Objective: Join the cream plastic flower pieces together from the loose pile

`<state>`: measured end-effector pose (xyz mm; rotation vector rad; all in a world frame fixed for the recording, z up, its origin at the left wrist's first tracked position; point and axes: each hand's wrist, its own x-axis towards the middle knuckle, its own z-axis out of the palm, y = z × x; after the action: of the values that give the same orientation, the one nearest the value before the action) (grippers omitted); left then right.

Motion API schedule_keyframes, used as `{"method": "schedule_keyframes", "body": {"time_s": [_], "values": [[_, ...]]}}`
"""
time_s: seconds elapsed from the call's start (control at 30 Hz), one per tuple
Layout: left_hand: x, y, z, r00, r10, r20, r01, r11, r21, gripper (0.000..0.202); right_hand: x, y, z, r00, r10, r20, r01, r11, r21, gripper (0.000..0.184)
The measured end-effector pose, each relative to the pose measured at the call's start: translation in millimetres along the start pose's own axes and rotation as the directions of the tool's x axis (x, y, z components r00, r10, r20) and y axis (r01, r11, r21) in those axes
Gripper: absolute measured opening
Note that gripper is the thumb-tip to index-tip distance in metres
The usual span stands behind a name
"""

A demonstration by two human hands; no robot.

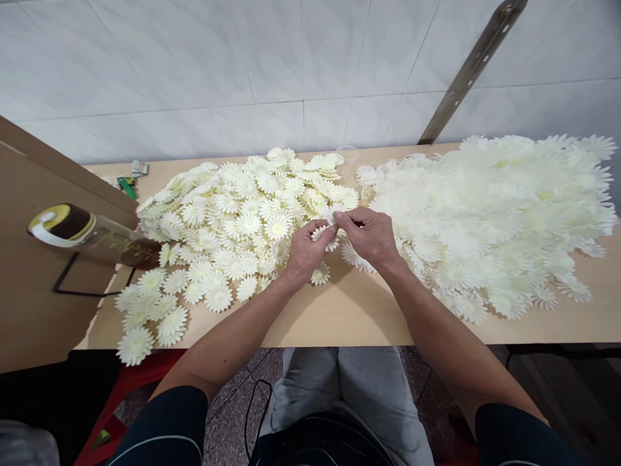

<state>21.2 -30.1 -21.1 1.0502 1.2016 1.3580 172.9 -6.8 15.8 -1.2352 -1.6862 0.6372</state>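
Note:
My left hand (306,249) and my right hand (371,236) meet over the middle of a wooden table (349,310). Both pinch a small cream-white fabric daisy flower (330,223) between their fingertips, just above the tabletop. To the left lies a wide heap of flat daisy flowers with pale yellow centres (233,220). On the right rises a thicker, fluffier pile of white flowers (495,213). A few loose flowers lie right under my hands (320,275).
A brown cardboard box (33,272) stands at the left with a clear bottle with a yellow-brown cap (82,232) lying against it. A green tool (127,186) lies at the far left corner. A metal strip (470,68) leans on the white tiled wall.

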Motion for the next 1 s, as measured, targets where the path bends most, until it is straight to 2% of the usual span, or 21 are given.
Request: {"method": "schedule_keyframes", "body": {"time_s": [0.23,0.37,0.47,0.53,0.6,0.67,0.73,0.77,0.8,0.83,0.87,0.9,0.93,0.97,1.0], "values": [[-2.2,7.3,-1.5,0.999,0.01,0.048,-0.013,0.998,0.069,0.031,0.8,0.6,-6.2,0.999,-0.016,-0.049,0.014,0.999,-0.035,0.056],[-4.9,14.5,-1.8,0.99,-0.053,0.131,0.041,0.995,0.088,0.032,3.5,3.9,-12.5,0.993,-0.019,-0.114,0.011,0.997,-0.071,0.058],[-7.2,16.5,-1.3,0.971,-0.122,0.206,0.101,0.989,0.108,0.036,8.5,7.6,-24.9,0.982,-0.023,-0.187,0.001,0.993,-0.115,0.054],[-8.5,17.1,-0.4,0.961,-0.161,0.227,0.139,0.984,0.111,0.041,13.3,12.0,-41.7,0.968,-0.021,-0.248,-0.022,0.985,-0.17,0.044],[-9.2,18.6,1.0,0.957,-0.185,0.222,0.17,0.982,0.085,0.047,18.3,17.6,-65.7,0.944,-0.009,-0.331,-0.078,0.966,-0.248,0.03],[-9.5,21.4,2.4,0.954,-0.203,0.219,0.199,0.979,0.041,0.052,21.8,22.3,-92.6,0.89,0.017,-0.455,-0.185,0.926,-0.329,0.017],[-10.0,24.5,3.2,0.946,-0.227,0.233,0.232,0.973,0.005,0.057,22.3,22.9,-114.5,0.805,0.012,-0.594,-0.299,0.871,-0.389,0.041],[-10.4,25.8,3.2,0.938,-0.241,0.25,0.25,0.968,-0.003,0.059,21.3,20.8,-121.1,0.768,-0.023,-0.64,-0.312,0.86,-0.405,0.05],[-10.9,26.7,3.1,0.93,-0.252,0.265,0.264,0.965,-0.006,0.06,19.5,17.1,-123.8,0.753,-0.058,-0.655,-0.291,0.864,-0.411,0.053],[-11.4,27.3,2.7,0.925,-0.259,0.277,0.271,0.963,-0.006,0.061,17.2,12.0,-122.5,0.77,-0.079,-0.633,-0.238,0.885,-0.401,0.049],[-12.0,27.5,2.2,0.922,-0.26,0.287,0.272,0.962,-0.002,0.062,14.6,6.0,-117.4,0.817,-0.084,-0.571,-0.165,0.914,-0.371,0.041],[-12.4,27.5,1.7,0.92,-0.255,0.298,0.266,0.964,0.004,0.061,12.0,-0.3,-109.4,0.9,-0.063,-0.431,-0.078,0.95,-0.302,0.034],[-12.8,27.3,1.2,0.918,-0.249,0.308,0.258,0.966,0.011,0.06,9.6,-6.0,-99.3,0.976,-0.033,-0.213,-0.013,0.978,-0.209,0.031],[-13.0,27.2,0.9,0.918,-0.241,0.315,0.249,0.968,0.017,0.059,7.7,-10.5,-88.4,1.0,-0.015,0.02,0.018,0.989,-0.145,0.029],[-13.0,27.1,0.7,0.917,-0.235,0.323,0.242,0.97,0.021,0.057,6.3,-13.5,-77.7,0.983,-0.011,0.183,0.029,0.995,-0.098,0.026]]}}
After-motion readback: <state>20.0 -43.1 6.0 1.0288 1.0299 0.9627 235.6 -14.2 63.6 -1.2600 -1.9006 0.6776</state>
